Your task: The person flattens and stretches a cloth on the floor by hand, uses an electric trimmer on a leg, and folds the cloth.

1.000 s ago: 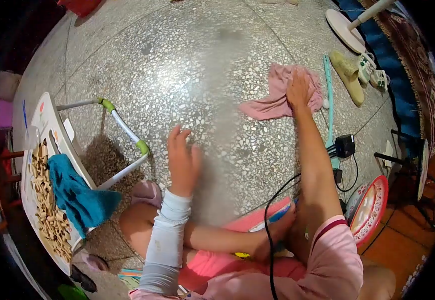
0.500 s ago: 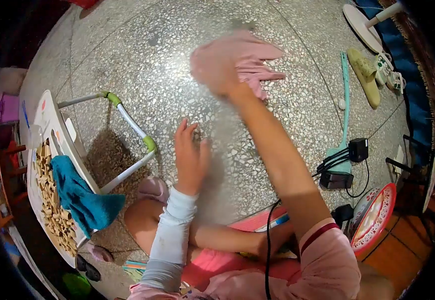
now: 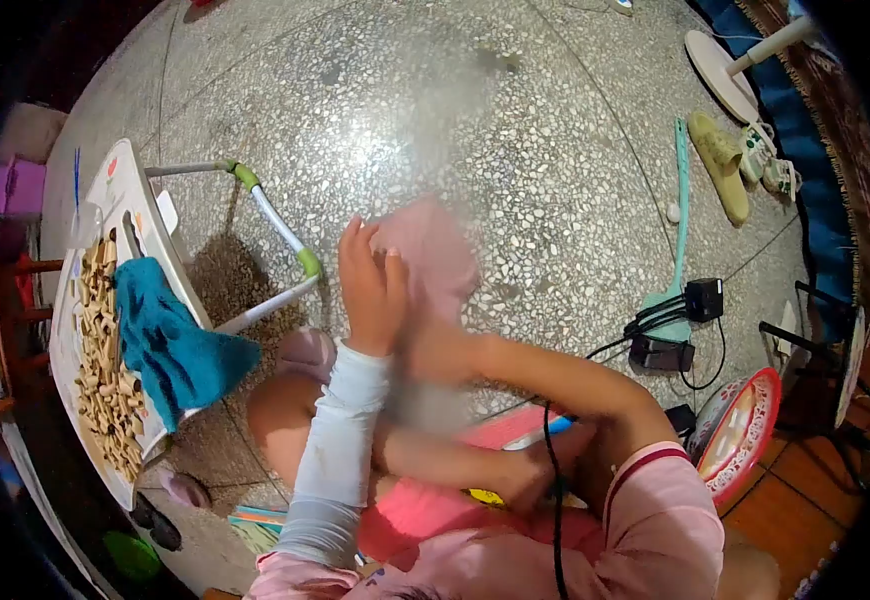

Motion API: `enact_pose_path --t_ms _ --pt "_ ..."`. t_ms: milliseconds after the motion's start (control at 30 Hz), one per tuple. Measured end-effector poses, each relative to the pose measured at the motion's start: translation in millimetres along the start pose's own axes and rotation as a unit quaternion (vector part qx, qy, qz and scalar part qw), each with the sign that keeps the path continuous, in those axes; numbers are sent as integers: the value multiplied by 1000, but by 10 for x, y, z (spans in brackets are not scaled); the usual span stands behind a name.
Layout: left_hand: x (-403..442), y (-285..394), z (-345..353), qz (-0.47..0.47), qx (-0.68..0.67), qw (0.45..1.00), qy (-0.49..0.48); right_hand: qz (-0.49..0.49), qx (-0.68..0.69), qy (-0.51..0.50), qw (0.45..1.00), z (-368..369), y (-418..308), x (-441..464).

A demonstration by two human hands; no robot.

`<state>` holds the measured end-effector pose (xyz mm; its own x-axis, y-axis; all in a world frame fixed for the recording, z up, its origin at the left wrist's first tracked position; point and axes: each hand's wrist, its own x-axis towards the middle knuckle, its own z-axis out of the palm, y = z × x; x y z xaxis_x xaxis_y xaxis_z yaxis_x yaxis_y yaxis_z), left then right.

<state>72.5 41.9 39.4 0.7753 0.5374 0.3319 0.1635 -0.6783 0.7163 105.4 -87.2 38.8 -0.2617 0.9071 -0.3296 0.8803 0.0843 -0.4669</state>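
A pink cloth [image 3: 430, 245] lies on the speckled stone floor [image 3: 555, 180] in front of me, partly blurred. My right hand [image 3: 435, 350] is at the cloth's near end, its fingers smeared by motion and partly behind my left hand. My left hand [image 3: 370, 295], below a pale sleeve, is raised at the cloth's left side with fingers apart and nothing in it.
At left stands a white tray [image 3: 202, 300] on tubular legs, with many small tan pieces [image 3: 105, 380] and a teal cloth [image 3: 160, 340]. To the right are a turquoise flyswatter-like item [image 3: 681, 210], black adapters [image 3: 703, 300], shoes [image 3: 720, 170] and a red-rimmed basin [image 3: 770, 420].
My right hand has swept the pink cloth from the right across the floor to the left, then back toward my body beside my left hand. My left hand has stayed nearly in place.
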Motion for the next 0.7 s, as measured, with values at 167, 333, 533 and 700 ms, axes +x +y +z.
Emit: enact_pose_path --t_ms 167,333,533,700 --pt "-11 -1 -22 -11 27 998 -50 16 328 156 931 235 -59 -362" --pt "-173 -191 33 -45 78 984 -152 237 216 424 847 164 434 -506" --pt "-284 -262 90 -38 79 968 -234 340 214 384 831 -39 513 -625" --pt "-297 -263 120 -20 29 962 -272 294 62 487 820 -65 595 -754"
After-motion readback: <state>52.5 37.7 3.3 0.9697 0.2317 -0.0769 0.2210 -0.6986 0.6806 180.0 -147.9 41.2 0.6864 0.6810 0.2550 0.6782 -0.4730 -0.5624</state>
